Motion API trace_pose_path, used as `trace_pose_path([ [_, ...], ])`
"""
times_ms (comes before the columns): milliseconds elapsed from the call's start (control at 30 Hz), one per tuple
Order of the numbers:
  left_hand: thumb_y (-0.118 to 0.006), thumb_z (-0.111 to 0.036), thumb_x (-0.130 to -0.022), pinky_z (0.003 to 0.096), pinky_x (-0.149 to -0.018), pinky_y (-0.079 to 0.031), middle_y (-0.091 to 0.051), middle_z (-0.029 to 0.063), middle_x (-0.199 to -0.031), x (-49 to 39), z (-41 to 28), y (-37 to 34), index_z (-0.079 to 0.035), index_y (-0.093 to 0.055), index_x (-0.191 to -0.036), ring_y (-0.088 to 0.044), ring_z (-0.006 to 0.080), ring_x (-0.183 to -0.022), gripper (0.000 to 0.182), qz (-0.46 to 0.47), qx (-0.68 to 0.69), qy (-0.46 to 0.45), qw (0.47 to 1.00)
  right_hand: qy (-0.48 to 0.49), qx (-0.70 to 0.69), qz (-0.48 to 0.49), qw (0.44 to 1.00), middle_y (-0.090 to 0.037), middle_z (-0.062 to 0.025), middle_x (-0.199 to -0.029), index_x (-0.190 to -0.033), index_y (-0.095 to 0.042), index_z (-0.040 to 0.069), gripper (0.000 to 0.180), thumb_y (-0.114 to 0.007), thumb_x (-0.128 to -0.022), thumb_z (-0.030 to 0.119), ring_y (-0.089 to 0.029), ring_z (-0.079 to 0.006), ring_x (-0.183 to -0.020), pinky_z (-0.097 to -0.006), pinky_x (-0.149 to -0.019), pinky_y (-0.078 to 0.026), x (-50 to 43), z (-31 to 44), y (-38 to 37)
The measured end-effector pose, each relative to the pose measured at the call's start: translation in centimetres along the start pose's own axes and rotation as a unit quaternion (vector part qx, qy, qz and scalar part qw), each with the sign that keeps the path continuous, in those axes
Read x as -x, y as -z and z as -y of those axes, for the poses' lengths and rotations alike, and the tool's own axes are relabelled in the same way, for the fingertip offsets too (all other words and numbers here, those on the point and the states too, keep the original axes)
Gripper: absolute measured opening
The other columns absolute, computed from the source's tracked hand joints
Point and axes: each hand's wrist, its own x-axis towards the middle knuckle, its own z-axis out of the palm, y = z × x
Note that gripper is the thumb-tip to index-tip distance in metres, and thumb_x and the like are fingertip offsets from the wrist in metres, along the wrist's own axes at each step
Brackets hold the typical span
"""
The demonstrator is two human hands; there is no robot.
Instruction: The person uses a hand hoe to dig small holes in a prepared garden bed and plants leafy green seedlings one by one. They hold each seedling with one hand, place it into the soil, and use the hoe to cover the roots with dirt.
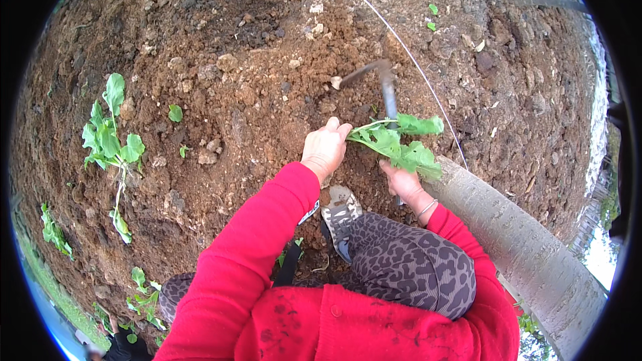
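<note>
My left hand (326,149) pinches the stem end of a leafy green seedling (388,141), whose leaves stretch to the right above the soil. Below those leaves, my right hand (404,183) grips the handle of a small hand hoe (388,93); the leaves cover part of the handle. The hoe's metal blade is slightly blurred and points left over loose brown soil (281,110). A pale stone (336,82) lies at the blade's tip.
Uprooted seedlings lie to the left (113,143). A white string (396,35) crosses the soil. A smooth grey tree trunk (516,225) slants beside my right arm. My shoe (341,215) rests just below the hands. Part of another person (123,343) shows at the lower left.
</note>
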Motion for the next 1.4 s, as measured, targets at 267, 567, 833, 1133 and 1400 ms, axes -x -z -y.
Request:
trace_pose_path([
  [267, -0.078, -0.037, -0.07, 0.0408, -0.081, -0.05, -0.05, 0.0124, -0.103, -1.9, -2.5, 1.4, -0.008, -0.06, -0.101, -0.059, 0.0296, -0.096, 0.046, -0.013, 0.026, 0.093, 0.995, -0.022, -0.018, -0.11, 0.993, -0.048, -0.0004, -0.06, -0.074, -0.054, 0.001, 0.034, -0.071, -0.083, 0.028, -0.039, -0.0096, -0.059, -0.0304, -0.057, -0.041, 2.1, 6.1, 0.2],
  [567, -0.066, -0.038, -0.081, 0.0399, -0.083, -0.052, -0.062, 0.0159, -0.106, -3.9, -0.6, 3.3, -0.009, -0.065, -0.102, -0.064, 0.032, -0.095, 0.035, 0.079, 0.024, 0.194, 0.978, -0.033, -0.133, 0.051, 0.989, -0.05, -0.0001, -0.056, -0.085, -0.055, 0.003, 0.019, -0.067, -0.088, 0.018, -0.048, -0.01, -0.043, -0.0273, -0.042, -0.04, 5.6, 8.8, 4.5],
  [833, -0.064, -0.031, -0.08, 0.0445, -0.089, -0.049, -0.065, 0.0247, -0.1, -4.2, 1.4, 3.4, -0.001, -0.065, -0.105, -0.062, 0.0392, -0.098, 0.039, 0.098, 0.09, 0.22, 0.966, -0.017, 0.097, -0.146, 0.984, -0.054, -0.008, -0.062, -0.078, -0.053, 0.0, 0.03, -0.07, -0.084, 0.024, -0.05, -0.0184, -0.057, -0.034, -0.056, -0.044, 8.9, 3.9, 2.3],
  [1133, -0.066, -0.032, -0.081, 0.0448, -0.087, -0.05, -0.066, 0.0233, -0.1, -3.8, 1.1, 2.8, -0.003, -0.063, -0.11, -0.063, 0.0394, -0.095, 0.04, 0.103, 0.097, 0.157, 0.977, -0.073, 0.329, -0.105, 0.936, -0.063, -0.0278, -0.077, -0.093, -0.053, -0.002, 0.029, -0.064, -0.087, 0.025, -0.063, -0.0455, -0.077, -0.0524, -0.07, -0.05, 5.6, 3.5, 0.7],
  [1400, -0.068, -0.03, -0.078, 0.0438, -0.083, -0.051, -0.066, 0.0211, -0.09, -3.5, 1.3, 2.6, 0.003, -0.061, -0.103, -0.064, 0.0366, -0.09, 0.042, 0.057, 0.115, 0.131, 0.983, -0.029, 0.319, -0.075, 0.944, -0.064, -0.0266, -0.077, -0.096, -0.051, 0.0, 0.027, -0.061, -0.088, 0.023, -0.064, -0.0446, -0.078, -0.0517, -0.072, -0.051, 4.9, 4.6, 0.5],
])
